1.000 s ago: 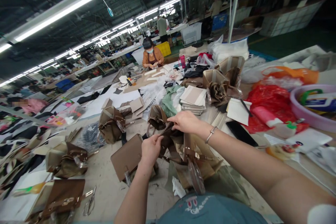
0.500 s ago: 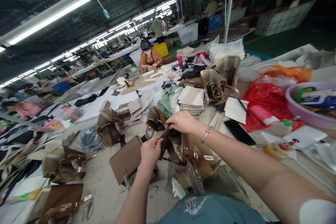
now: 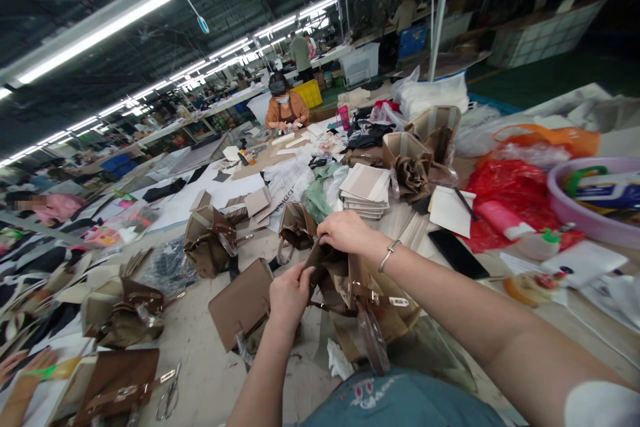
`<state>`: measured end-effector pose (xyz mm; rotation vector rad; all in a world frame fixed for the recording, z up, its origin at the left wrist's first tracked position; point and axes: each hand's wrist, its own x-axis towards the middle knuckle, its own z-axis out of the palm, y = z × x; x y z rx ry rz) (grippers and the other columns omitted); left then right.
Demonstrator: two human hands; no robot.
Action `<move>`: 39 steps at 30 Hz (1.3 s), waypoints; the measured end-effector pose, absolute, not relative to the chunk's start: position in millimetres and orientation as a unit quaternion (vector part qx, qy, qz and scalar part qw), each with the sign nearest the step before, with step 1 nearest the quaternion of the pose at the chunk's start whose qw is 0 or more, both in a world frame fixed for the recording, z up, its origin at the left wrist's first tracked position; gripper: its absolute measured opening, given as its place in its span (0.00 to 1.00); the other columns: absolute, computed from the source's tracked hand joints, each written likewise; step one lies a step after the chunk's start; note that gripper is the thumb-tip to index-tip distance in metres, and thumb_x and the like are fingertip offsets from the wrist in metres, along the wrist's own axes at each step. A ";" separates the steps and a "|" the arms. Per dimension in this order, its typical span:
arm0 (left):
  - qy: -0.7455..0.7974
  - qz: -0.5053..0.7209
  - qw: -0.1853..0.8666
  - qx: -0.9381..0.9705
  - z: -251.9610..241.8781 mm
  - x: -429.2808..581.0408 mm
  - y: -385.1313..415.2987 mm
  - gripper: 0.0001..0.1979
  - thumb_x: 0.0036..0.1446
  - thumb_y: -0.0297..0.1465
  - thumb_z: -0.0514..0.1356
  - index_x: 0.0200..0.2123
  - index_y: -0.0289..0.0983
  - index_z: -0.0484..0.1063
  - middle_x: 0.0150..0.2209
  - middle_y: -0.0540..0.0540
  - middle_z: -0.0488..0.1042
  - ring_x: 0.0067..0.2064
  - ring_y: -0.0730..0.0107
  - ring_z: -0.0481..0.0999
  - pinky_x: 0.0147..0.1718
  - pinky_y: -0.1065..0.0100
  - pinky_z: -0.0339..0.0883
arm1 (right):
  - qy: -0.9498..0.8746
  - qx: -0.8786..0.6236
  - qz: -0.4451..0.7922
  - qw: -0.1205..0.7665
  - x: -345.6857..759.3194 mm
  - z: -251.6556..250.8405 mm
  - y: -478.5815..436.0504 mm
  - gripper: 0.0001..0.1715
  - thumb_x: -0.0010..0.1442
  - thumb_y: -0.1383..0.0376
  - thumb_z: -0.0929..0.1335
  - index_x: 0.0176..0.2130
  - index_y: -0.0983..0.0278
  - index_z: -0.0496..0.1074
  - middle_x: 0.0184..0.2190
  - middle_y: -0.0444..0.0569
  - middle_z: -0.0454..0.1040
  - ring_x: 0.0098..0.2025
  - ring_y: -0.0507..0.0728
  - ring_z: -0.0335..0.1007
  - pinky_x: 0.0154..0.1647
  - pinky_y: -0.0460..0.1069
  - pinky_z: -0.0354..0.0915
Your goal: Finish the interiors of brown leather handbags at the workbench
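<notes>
A brown handbag (image 3: 345, 280) with metal fittings and a plastic-wrapped handle lies on its side on the table, close to my body. My left hand (image 3: 290, 293) pinches the near left part of the bag's edge between thumb and fingers. Farther along that same edge, my right hand (image 3: 345, 232) is closed on it, a bracelet on the wrist. The stretch of edge between my hands looks taut, and the bag's opening shows below it. Left of my left hand rests another brown bag (image 3: 243, 303) with a flat panel. A smaller brown bag (image 3: 297, 225) stands just beyond my hands.
Scissors (image 3: 169, 395) lie at the near left beside a brown bag (image 3: 117, 383). A co-worker's hands (image 3: 30, 370) reach in there. On the right are a black phone (image 3: 457, 253), a glue bottle (image 3: 540, 243) and a purple basin (image 3: 595, 220). Stacked panels (image 3: 365, 190) sit ahead.
My left hand has shifted slightly up and right along the bag's edge; my right hand stays nearly in place. A co-worker's hands have come into view at the lower left.
</notes>
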<state>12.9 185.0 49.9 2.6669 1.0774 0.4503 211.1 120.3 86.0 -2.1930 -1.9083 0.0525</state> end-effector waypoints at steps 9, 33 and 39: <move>0.384 0.184 0.157 0.891 39.7 -14.5 182.5 0.16 0.59 0.38 0.51 0.37 0.38 0.76 0.32 0.46 0.79 0.33 0.66 0.77 0.32 0.71 0.65 | -0.658 -0.743 0.013 0.121 213.8 88.5 120.7 0.11 0.57 0.58 0.64 0.35 0.57 0.74 0.35 0.45 0.76 0.40 0.55 0.69 0.33 0.46 0.57; 0.305 -0.004 -0.025 0.952 79.2 77.2 203.7 0.15 0.59 0.35 0.48 0.34 0.39 0.74 0.33 0.45 0.78 0.36 0.63 0.76 0.33 0.69 0.62 | -0.672 -0.731 0.003 0.122 219.2 93.6 109.8 0.18 0.55 0.56 0.66 0.45 0.57 0.71 0.36 0.48 0.76 0.40 0.58 0.70 0.34 0.47 0.58; 0.315 0.010 -0.046 0.948 79.0 75.7 199.0 0.14 0.59 0.35 0.48 0.32 0.38 0.72 0.30 0.45 0.77 0.33 0.64 0.76 0.29 0.69 0.58 | -0.603 -0.777 0.003 0.179 223.1 87.7 92.9 0.37 0.53 0.54 0.68 0.59 0.55 0.55 0.36 0.48 0.75 0.37 0.57 0.69 0.34 0.47 0.58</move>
